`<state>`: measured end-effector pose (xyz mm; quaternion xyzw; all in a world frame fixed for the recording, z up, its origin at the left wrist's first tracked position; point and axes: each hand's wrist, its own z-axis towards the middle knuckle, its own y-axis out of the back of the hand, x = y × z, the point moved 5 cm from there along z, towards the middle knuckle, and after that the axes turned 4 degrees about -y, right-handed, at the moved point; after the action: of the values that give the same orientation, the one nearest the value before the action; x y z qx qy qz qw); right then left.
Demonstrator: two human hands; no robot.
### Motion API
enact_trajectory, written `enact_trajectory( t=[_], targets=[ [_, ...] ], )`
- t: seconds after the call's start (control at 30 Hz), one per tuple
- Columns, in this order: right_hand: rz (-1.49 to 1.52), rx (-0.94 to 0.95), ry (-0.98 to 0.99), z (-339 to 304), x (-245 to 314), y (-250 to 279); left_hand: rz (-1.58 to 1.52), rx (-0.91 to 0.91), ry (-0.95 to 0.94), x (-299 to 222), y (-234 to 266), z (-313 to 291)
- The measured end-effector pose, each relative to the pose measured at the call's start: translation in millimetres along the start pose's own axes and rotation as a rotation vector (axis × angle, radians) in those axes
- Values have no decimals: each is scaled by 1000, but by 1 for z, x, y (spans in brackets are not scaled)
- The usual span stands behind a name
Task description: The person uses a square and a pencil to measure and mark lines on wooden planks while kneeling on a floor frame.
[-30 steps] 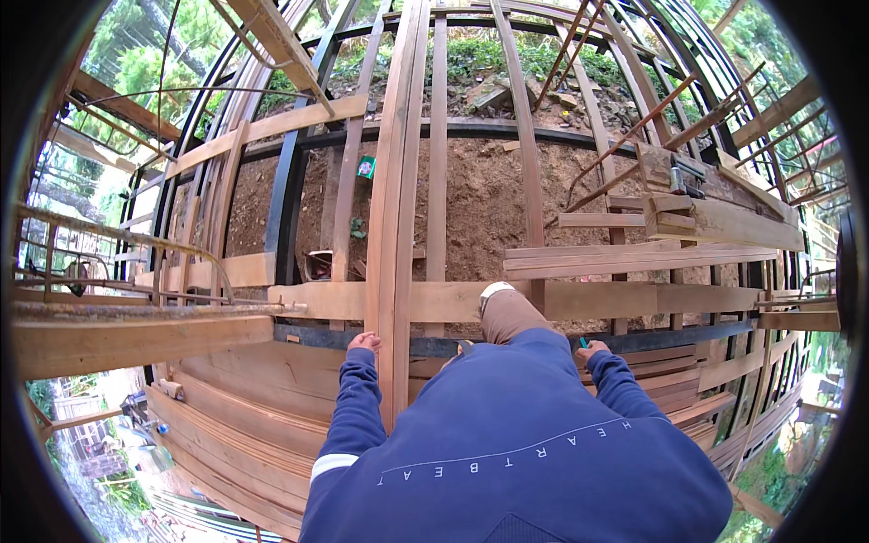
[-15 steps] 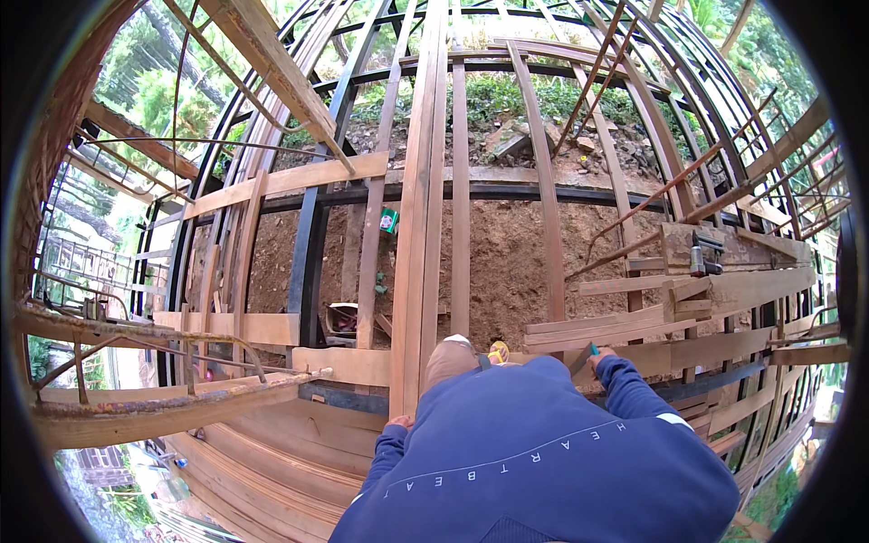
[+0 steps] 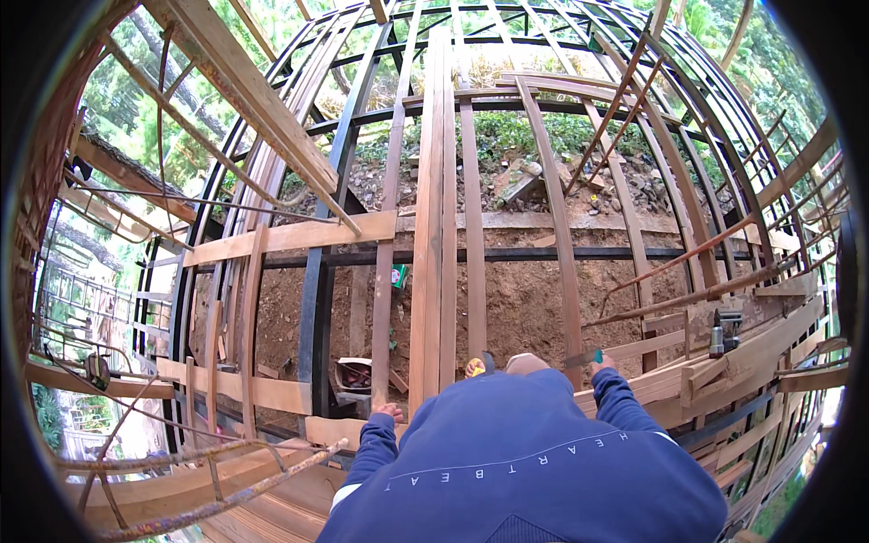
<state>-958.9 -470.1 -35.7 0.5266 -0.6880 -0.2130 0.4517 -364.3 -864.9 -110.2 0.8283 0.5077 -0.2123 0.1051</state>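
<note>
My right hand (image 3: 602,363) is closed around the teal handle of a tool (image 3: 580,359) with a dark, flat blade pointing left. The blade's far end is partly lost against the boards, so its exact kind is unclear. My left hand (image 3: 389,413) is beside the lower end of a narrow plank (image 3: 381,344), its fingers apart and no object visible in them. Just right of it, two long pale boards (image 3: 433,271) lie side by side, running away from me. My blue sweatshirt fills the lower middle; a yellow sandal (image 3: 475,366) shows beyond it.
Wooden strips cross a black metal frame (image 3: 317,335) above bare soil. A power tool (image 3: 720,334) rests on boards at right. An open box (image 3: 354,373) and a green container (image 3: 398,275) lie below. Rusty rods (image 3: 226,507) and a timber beam (image 3: 253,100) intrude at left.
My body has shifted, and the framework appears lower in the picture. My left hand has moved off the long boards, left to the narrow plank's end. My right hand still holds the teal-handled tool.
</note>
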Motion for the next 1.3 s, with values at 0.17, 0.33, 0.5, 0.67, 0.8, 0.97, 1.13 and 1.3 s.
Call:
enact_trajectory(
  t=[0.17,0.33,0.5,0.67,0.8,0.97,1.13,1.3],
  targets=[
    [30,51,-391,2,1,21,276,-124,-188,-182,-79,17],
    [-251,183,-556,43,2,-13,384,-65,-316,-320,-139,59],
    [108,230,-766,104,50,-37,508,-81,-303,-437,-180,48],
    [317,15,-450,221,125,-32,697,-104,-413,-564,-188,37],
    [856,32,-405,243,258,16,646,-229,-428,-645,-100,23],
    [1055,-61,-569,271,270,-6,575,-277,-553,-745,-85,54],
    [767,-37,-913,251,242,-44,636,-157,-490,-725,-205,112],
    [-19,179,-781,285,215,-76,858,100,-130,-630,-200,234]
  ],
)
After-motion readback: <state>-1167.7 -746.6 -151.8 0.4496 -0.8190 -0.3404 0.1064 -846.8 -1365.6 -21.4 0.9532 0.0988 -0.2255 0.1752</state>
